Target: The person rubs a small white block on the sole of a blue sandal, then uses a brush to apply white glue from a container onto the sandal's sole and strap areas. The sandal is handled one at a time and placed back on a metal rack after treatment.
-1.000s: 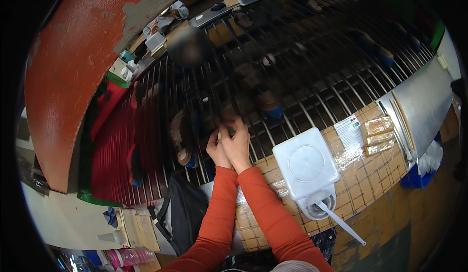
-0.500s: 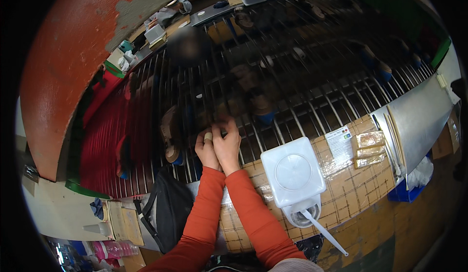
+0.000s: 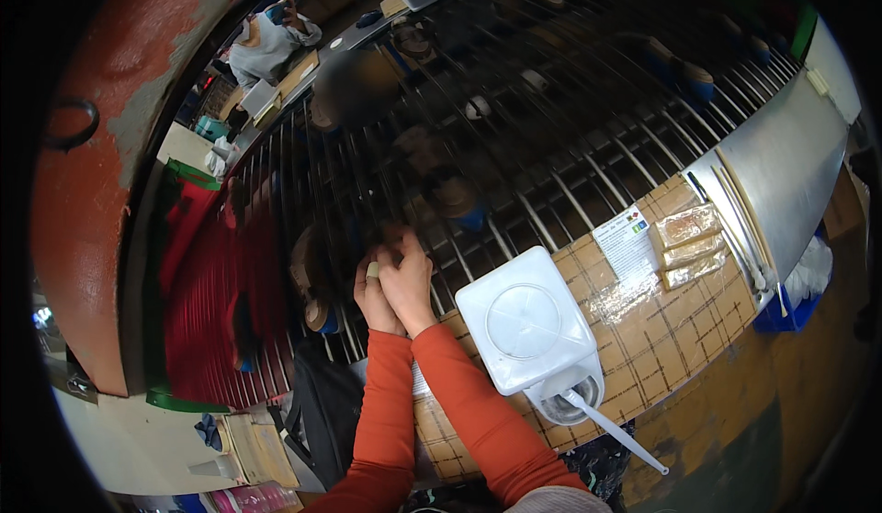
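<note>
My left hand point(image 3: 374, 300) and my right hand point(image 3: 407, 281) are held close together over the near edge of a rack of metal bars point(image 3: 579, 202). Both have curled fingers, and whatever they hold, if anything, is hidden or too dark to make out. A pale strip is wrapped round a finger of my left hand. Just left of the hands, a shoe point(image 3: 320, 315) with a blue part rests among the bars. Another blue-tipped shoe point(image 3: 457, 202) lies beyond my right hand.
Right of my arms, a white plastic container point(image 3: 524, 318) stands with a white-handled brush point(image 3: 617, 430) in its dish, on a tape-covered cardboard sheet point(image 3: 634, 338). Amber wrapped blocks point(image 3: 689, 248) lie farther right. A black bag point(image 3: 329, 412) sits left. A person point(image 3: 266, 49) is across the rack.
The view has turned, shifting the rack and container leftward in the picture. My hands stay together with fingers curled. More of the person across the rack now shows.
</note>
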`<control>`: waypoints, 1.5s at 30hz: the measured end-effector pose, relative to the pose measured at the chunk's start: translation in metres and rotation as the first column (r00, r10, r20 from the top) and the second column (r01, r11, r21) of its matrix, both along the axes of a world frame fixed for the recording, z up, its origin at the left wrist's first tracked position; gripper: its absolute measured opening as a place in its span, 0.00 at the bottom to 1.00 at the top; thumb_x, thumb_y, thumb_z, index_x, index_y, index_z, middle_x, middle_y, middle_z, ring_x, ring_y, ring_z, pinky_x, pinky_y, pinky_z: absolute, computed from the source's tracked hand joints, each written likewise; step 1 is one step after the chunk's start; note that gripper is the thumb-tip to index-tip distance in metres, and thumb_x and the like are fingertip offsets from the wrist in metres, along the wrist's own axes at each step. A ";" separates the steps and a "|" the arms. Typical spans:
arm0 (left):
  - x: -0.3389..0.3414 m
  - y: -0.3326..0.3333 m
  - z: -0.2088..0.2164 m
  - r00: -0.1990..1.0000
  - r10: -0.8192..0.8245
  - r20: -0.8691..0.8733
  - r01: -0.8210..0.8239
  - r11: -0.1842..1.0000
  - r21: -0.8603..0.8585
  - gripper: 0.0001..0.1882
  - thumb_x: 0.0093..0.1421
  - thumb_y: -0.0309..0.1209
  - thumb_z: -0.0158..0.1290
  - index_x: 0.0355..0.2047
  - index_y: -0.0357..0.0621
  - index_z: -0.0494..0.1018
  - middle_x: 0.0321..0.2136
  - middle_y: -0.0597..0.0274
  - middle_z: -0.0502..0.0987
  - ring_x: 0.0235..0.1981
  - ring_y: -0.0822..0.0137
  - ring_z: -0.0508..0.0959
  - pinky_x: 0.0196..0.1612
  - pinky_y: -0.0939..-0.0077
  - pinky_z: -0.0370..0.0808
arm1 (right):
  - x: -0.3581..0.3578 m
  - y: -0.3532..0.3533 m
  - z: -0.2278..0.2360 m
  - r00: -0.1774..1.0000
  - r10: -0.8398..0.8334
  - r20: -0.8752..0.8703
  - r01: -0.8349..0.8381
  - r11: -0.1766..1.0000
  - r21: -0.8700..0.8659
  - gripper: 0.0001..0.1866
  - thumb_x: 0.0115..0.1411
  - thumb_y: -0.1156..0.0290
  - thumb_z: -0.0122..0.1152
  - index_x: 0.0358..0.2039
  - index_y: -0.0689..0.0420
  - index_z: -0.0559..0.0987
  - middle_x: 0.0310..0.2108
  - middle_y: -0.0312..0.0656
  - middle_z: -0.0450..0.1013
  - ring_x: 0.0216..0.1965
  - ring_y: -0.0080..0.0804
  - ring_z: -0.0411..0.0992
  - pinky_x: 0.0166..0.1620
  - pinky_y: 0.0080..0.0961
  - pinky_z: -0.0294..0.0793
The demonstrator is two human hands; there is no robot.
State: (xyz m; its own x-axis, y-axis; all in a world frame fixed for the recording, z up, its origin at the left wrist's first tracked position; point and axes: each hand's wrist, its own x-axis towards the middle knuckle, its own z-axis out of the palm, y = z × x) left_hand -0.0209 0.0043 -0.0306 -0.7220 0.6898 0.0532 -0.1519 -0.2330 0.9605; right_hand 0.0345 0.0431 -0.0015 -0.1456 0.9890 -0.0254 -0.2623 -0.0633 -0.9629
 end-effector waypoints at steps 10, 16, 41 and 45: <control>0.002 0.003 0.004 0.998 0.044 -0.033 -0.046 0.996 -0.075 0.11 0.63 0.28 0.50 0.44 0.36 0.72 0.35 0.60 0.77 0.33 0.72 0.77 0.38 0.80 0.76 | -0.001 -0.001 0.001 0.999 -0.030 0.044 0.028 0.999 0.039 0.18 0.55 0.74 0.55 0.48 0.58 0.73 0.34 0.50 0.77 0.39 0.47 0.77 0.43 0.35 0.74; 0.007 0.003 0.011 0.993 0.083 -0.084 -0.096 0.981 -0.169 0.11 0.62 0.27 0.49 0.44 0.35 0.71 0.34 0.60 0.77 0.32 0.72 0.77 0.35 0.80 0.76 | -0.001 -0.002 0.000 0.997 -0.040 0.063 0.036 0.997 0.067 0.16 0.55 0.74 0.55 0.46 0.58 0.73 0.34 0.50 0.77 0.38 0.47 0.77 0.42 0.35 0.74; -0.010 0.001 -0.008 0.991 0.101 -0.088 -0.106 0.992 -0.061 0.07 0.61 0.28 0.50 0.38 0.38 0.72 0.31 0.61 0.77 0.30 0.73 0.76 0.34 0.80 0.74 | -0.004 -0.005 0.001 0.987 -0.076 0.139 0.057 0.988 0.141 0.16 0.54 0.70 0.55 0.44 0.56 0.74 0.32 0.46 0.77 0.41 0.48 0.71 0.46 0.40 0.69; -0.009 0.000 -0.005 0.990 0.101 -0.102 -0.110 0.990 -0.091 0.08 0.61 0.27 0.51 0.38 0.37 0.72 0.32 0.61 0.77 0.30 0.73 0.76 0.34 0.81 0.74 | -0.006 -0.005 0.000 0.981 -0.085 0.175 0.058 0.986 0.157 0.15 0.54 0.70 0.55 0.43 0.55 0.74 0.32 0.45 0.77 0.41 0.46 0.70 0.46 0.40 0.68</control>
State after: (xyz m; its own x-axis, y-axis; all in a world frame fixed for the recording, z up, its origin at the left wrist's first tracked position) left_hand -0.0298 0.0042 -0.0360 -0.7858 0.6152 0.0635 -0.0368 -0.1490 0.9882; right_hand 0.0287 0.0379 -0.0017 -0.0811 0.9911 0.1052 -0.0821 0.0986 -0.9917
